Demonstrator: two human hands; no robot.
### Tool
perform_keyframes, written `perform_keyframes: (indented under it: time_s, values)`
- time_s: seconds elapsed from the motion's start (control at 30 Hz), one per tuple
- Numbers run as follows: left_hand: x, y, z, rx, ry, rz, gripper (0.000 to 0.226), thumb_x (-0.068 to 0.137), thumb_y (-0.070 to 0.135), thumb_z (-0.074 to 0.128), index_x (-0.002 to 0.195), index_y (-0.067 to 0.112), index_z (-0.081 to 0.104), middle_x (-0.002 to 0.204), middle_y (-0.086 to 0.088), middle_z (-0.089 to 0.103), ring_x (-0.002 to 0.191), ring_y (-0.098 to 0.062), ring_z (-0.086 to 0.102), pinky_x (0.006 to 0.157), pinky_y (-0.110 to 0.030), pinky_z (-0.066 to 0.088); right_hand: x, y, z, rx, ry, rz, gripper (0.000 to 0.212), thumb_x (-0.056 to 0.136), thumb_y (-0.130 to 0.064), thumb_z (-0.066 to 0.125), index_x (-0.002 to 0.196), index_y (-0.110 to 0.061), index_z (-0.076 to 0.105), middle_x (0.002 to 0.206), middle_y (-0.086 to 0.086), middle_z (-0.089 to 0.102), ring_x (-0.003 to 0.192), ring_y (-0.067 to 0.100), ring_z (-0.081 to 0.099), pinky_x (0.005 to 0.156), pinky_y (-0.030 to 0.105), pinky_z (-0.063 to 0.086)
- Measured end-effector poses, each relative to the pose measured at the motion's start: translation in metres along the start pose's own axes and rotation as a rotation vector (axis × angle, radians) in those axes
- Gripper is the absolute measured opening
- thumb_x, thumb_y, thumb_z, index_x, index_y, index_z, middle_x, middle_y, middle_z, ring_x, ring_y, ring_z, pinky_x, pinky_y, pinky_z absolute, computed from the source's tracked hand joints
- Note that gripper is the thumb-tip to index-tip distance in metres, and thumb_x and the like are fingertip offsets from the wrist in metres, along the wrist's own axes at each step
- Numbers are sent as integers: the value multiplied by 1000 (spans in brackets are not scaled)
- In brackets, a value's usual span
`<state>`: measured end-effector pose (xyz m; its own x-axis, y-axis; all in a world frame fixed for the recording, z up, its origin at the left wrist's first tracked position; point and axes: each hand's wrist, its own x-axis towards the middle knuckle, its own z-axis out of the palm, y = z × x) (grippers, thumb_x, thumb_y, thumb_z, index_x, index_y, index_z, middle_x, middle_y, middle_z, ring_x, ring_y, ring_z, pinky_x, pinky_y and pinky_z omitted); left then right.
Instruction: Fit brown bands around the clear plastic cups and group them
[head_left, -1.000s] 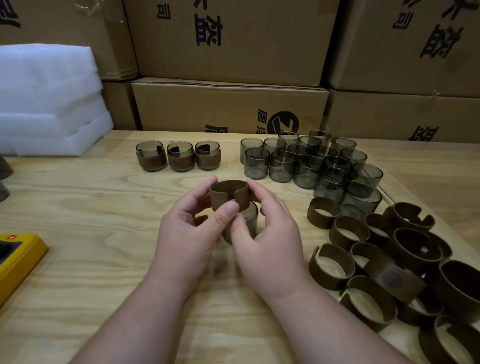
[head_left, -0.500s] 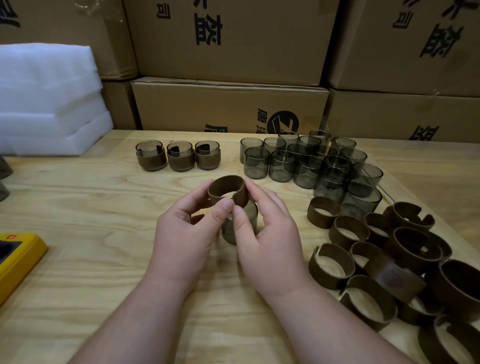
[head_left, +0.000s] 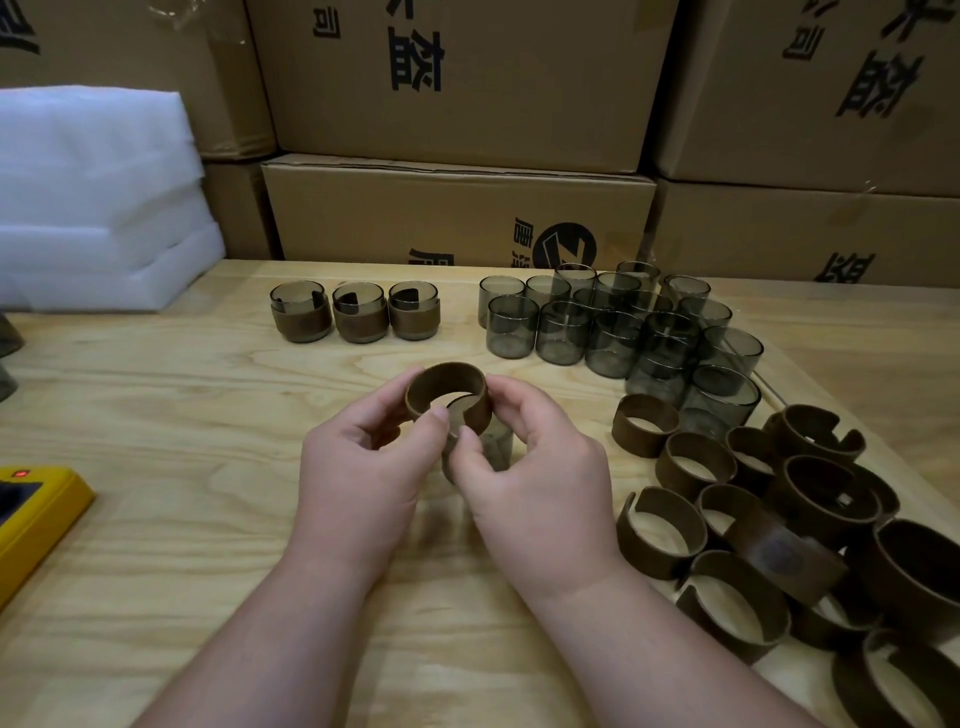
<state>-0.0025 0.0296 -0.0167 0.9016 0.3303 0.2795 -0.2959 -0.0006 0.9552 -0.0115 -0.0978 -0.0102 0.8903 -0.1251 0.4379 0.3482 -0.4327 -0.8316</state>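
My left hand (head_left: 363, 467) and my right hand (head_left: 540, 478) together pinch a brown band (head_left: 447, 392) at the middle of the wooden table (head_left: 182, 415). The band sits tilted over the top of a clear cup (head_left: 493, 447), which stands between my hands and is mostly hidden by my fingers. Three banded cups (head_left: 358, 318) stand in a row at the back left. A cluster of several bare smoky cups (head_left: 618, 325) stands at the back right. Loose brown bands (head_left: 779, 519) lie piled on the right.
Stacked cardboard boxes (head_left: 457, 208) wall off the far side of the table. White foam sheets (head_left: 98, 208) are stacked at the back left. A yellow device (head_left: 36, 514) lies at the left edge.
The band has tipped forward and opened toward me, rising slightly over the cup's rim. My hands have shifted a little around it; the cup stays in place.
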Motion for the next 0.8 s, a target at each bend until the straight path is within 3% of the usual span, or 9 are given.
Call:
perform_keyframes:
  time_s: [0.13, 0.23, 0.33, 0.43, 0.67, 0.8]
  values:
    - [0, -2, 0, 45, -22, 13, 38, 82, 11, 79, 119, 19, 78, 109, 14, 79, 106, 1, 71, 88, -9, 51, 2, 1, 0, -23, 18, 19, 41, 83, -23, 71, 123, -34, 66, 111, -16, 74, 119, 11, 64, 109, 40, 48]
    - [-1, -2, 0, 82, -24, -3, 40, 83, 2, 77, 118, 22, 77, 107, 17, 78, 103, 7, 70, 83, -5, 49, 3, 3, -1, -61, 29, 52, 40, 82, -23, 70, 119, -38, 63, 105, -19, 72, 106, 1, 65, 92, 21, 53]
    - [-1, -2, 1, 105, -50, -35, 41, 82, 2, 76, 117, 23, 78, 104, 17, 79, 100, 8, 70, 81, -5, 50, 5, 5, -2, -52, 27, 107, 37, 81, -24, 69, 108, -47, 59, 86, -28, 64, 84, -12, 60, 74, 1, 45]
    - [-1, -1, 2, 111, -80, -62, 42, 83, 0, 76, 117, 26, 77, 95, 17, 79, 90, 8, 72, 73, -4, 49, 7, 6, -2, -65, 35, 138, 36, 80, -23, 67, 95, -52, 52, 81, -28, 64, 82, -14, 61, 70, 3, 46]
    - [0, 1, 1, 151, -135, -104, 44, 85, 6, 74, 124, 25, 75, 101, 25, 77, 97, 15, 68, 74, 0, 45, 10, 11, -2, 9, 90, 202, 28, 77, -24, 69, 100, -39, 66, 84, -24, 72, 84, -7, 67, 72, 18, 57]
    - [0, 1, 2, 180, -144, -106, 43, 87, 11, 73, 125, 29, 75, 104, 28, 76, 100, 18, 65, 74, 3, 42, 10, 14, -2, -22, 95, 203, 31, 78, -37, 71, 108, -32, 72, 86, -23, 71, 85, -8, 67, 72, 16, 56]
